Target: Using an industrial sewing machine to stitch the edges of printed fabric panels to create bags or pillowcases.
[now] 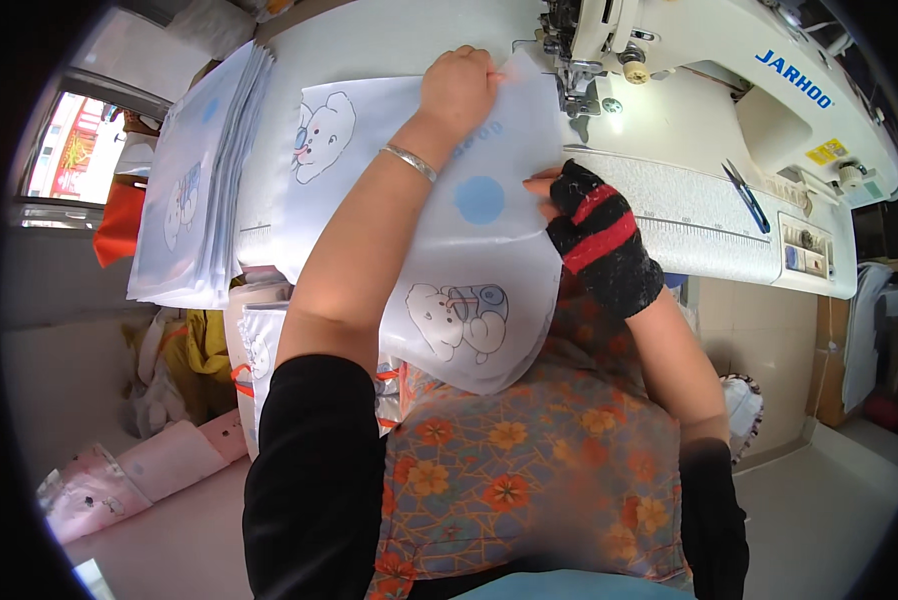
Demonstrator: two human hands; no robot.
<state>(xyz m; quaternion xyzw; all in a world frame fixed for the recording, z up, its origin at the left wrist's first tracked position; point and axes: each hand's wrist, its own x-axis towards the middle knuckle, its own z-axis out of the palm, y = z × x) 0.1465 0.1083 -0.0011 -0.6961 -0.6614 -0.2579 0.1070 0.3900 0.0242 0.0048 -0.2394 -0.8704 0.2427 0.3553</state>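
Note:
A pale blue fabric piece (349, 215), printed with cartoon puppies and a blue dot, lies over the sewing table's front edge and hangs down onto my lap. My left hand (459, 92), bare with a silver bangle at the wrist, is closed on its far part, just left of the presser foot (577, 88). In a black and red fingerless glove, my right hand (601, 235) pinches the right edge of the fabric with thumb and fingers. That edge runs close beside the needle area of the sewing machine (689, 50), and no stitching can be made out.
A stack of similar printed pieces (194, 190) hangs over the table's left side. Blue-handled thread snips (746, 196) lie on the right, beyond a measuring scale (669, 217) along the front edge. Pink fabric (149, 470) and a yellow cloth (201, 352) sit lower left.

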